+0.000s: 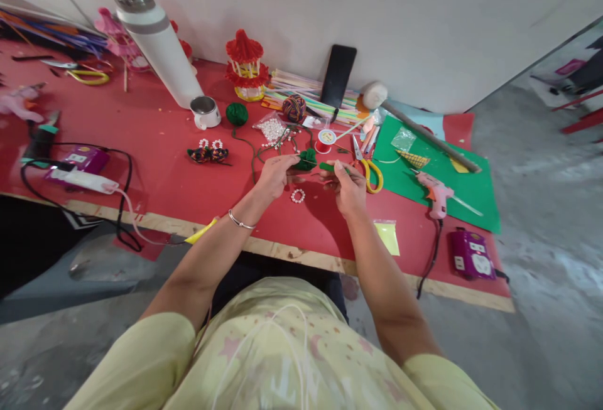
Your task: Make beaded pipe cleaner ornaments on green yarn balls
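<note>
Pinched in my left hand (274,178) is a small dark green crochet piece (308,157). My right hand (351,191) is closed around a crochet hook with a green handle (326,166), its thin metal shaft reaching across to the green piece. A dark green strand trails over the table from a green yarn ball (236,114) toward my hands. Just below them lies a ring of white beads (298,196). Yellow-handled scissors (374,176) rest beside my right hand, and a red spool (325,140) stands behind the work.
White beads (272,130), a multicoloured yarn ball (294,108) and a phone (338,77) sit at the back. A steel cup (205,112) and tall white bottle (160,46) stand left. Right are a pink glue gun (436,193) and purple power socket (472,253); cords cross the table's left.
</note>
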`<action>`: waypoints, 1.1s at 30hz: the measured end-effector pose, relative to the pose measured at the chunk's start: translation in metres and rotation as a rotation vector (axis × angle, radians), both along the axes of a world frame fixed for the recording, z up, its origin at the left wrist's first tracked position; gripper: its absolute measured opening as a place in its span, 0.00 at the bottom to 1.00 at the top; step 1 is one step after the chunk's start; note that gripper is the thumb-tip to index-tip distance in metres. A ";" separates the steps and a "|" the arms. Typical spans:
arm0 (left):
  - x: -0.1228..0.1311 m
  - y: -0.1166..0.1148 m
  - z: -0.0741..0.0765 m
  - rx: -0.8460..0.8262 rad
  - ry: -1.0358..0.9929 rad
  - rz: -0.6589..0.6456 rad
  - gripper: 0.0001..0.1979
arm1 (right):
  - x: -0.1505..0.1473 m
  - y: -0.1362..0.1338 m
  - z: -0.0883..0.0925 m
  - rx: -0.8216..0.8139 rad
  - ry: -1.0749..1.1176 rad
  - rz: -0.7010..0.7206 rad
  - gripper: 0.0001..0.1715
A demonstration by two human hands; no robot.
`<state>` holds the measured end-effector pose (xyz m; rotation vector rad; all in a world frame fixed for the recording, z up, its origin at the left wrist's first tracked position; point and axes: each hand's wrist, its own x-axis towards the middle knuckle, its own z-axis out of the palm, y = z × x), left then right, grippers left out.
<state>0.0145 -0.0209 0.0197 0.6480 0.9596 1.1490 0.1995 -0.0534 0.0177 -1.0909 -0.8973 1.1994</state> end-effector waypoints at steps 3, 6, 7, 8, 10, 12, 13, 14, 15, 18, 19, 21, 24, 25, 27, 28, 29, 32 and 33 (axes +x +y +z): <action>0.000 0.000 0.000 0.011 -0.010 -0.013 0.09 | 0.002 0.001 -0.001 0.000 0.017 -0.018 0.24; 0.000 0.000 0.001 0.007 -0.015 0.000 0.09 | 0.002 0.001 0.000 0.028 -0.006 -0.067 0.23; 0.000 0.000 0.001 0.004 -0.018 0.009 0.09 | 0.002 0.001 -0.001 0.035 -0.013 -0.074 0.23; 0.000 0.000 0.001 0.002 -0.022 0.014 0.09 | 0.002 0.000 -0.001 0.041 -0.019 -0.073 0.23; 0.000 0.000 0.002 -0.002 -0.031 0.007 0.09 | 0.002 0.000 -0.001 0.046 -0.026 -0.059 0.22; 0.000 -0.001 0.002 -0.002 -0.035 -0.019 0.10 | 0.001 0.000 -0.002 0.045 -0.031 -0.050 0.21; 0.000 -0.001 0.002 0.002 -0.036 -0.032 0.11 | 0.001 0.000 -0.003 0.044 -0.033 -0.051 0.21; 0.000 -0.001 0.002 0.008 -0.036 -0.041 0.11 | 0.001 0.000 -0.003 0.042 -0.035 -0.055 0.21; 0.001 -0.001 0.002 0.015 -0.037 -0.045 0.11 | 0.001 0.001 -0.004 0.039 -0.036 -0.060 0.21; 0.001 -0.002 0.002 0.027 -0.025 -0.038 0.11 | 0.001 0.001 -0.004 0.034 -0.039 -0.064 0.22; 0.001 -0.002 0.002 0.027 -0.018 -0.037 0.11 | 0.001 0.001 -0.004 0.033 -0.041 -0.063 0.22; 0.002 -0.002 0.002 0.028 -0.007 -0.036 0.11 | 0.001 0.002 -0.003 0.033 -0.047 -0.065 0.23; 0.002 -0.003 0.003 0.032 -0.001 -0.022 0.11 | 0.001 0.001 -0.003 0.042 -0.046 -0.068 0.23; 0.002 -0.003 0.003 0.032 0.001 -0.017 0.11 | 0.001 0.001 -0.002 0.049 -0.039 -0.066 0.23; 0.002 -0.002 0.003 0.031 0.002 -0.014 0.11 | 0.001 0.001 -0.001 0.056 -0.033 -0.064 0.22; 0.002 -0.002 0.002 0.032 0.002 -0.017 0.11 | 0.001 0.001 0.000 0.055 -0.035 -0.065 0.22; 0.002 -0.002 0.002 0.034 0.001 -0.019 0.11 | 0.001 0.001 0.000 0.051 -0.039 -0.067 0.22; 0.002 -0.001 0.000 0.040 -0.001 -0.022 0.12 | 0.001 0.001 -0.001 0.038 -0.057 -0.072 0.22; 0.002 -0.001 -0.001 0.044 -0.002 -0.025 0.12 | 0.001 0.001 -0.001 0.039 -0.062 -0.070 0.23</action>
